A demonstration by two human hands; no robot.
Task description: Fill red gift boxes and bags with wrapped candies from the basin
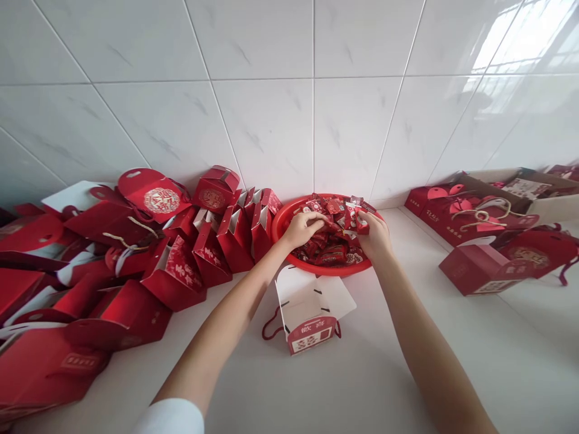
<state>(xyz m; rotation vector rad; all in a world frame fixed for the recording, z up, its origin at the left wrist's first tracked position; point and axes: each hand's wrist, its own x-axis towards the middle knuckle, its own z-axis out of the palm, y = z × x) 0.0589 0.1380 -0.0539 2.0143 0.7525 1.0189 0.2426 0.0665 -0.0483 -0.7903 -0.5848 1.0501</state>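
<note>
A red plastic basin [325, 269] holds a heap of wrapped candies [332, 253], mostly in red wrappers. At its right side my right hand [376, 235] pinches a red candy packet [351, 216] with a white picture on it. My left hand [304, 229] is over the left part of the heap, its fingers curled together; whatever they may hold is hidden. Just in front of the basin stands an open gift box [312, 337], red outside and white inside, with dark red cord handles. Its flaps are spread, and neither hand touches it.
Many red gift boxes [136, 313], some open and some with cords, crowd the left side of the white counter [362, 374]. More red boxes [486, 265] and an open carton [556, 208] are at the right. A tiled wall [271, 120] rises behind the basin.
</note>
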